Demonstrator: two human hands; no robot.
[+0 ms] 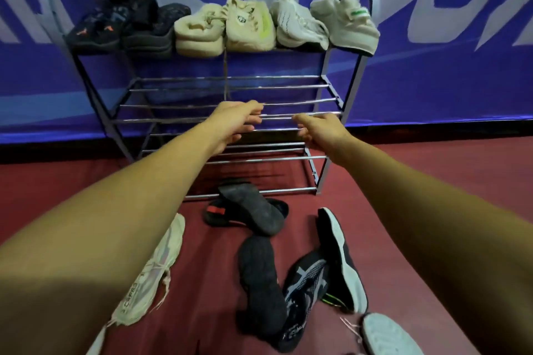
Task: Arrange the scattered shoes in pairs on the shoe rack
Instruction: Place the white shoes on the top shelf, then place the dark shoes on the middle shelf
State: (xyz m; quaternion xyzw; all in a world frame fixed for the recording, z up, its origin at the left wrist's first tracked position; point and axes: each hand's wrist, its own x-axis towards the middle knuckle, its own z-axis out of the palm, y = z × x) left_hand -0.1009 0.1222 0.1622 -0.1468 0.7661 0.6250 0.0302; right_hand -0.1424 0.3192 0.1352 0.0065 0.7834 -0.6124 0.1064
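Top tier of rack [331, 82] full w/ six shoes [225, 24] at 12 o'clock. Our left hand [235, 121] & right hand [320, 128] hang empty, fingers loosely curled. Loose shoes [259, 277] at 6 o'clock await pairing; lower tiers bare.

Six shoes [225, 23] on one shoe rack [225, 118], six shoes on floor, two hands [236, 121]

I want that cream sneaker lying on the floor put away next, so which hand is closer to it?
Left. The left hand is up at the rack's middle shelf, above the cream sneaker, which lies by that forearm. The right hand is farther right.
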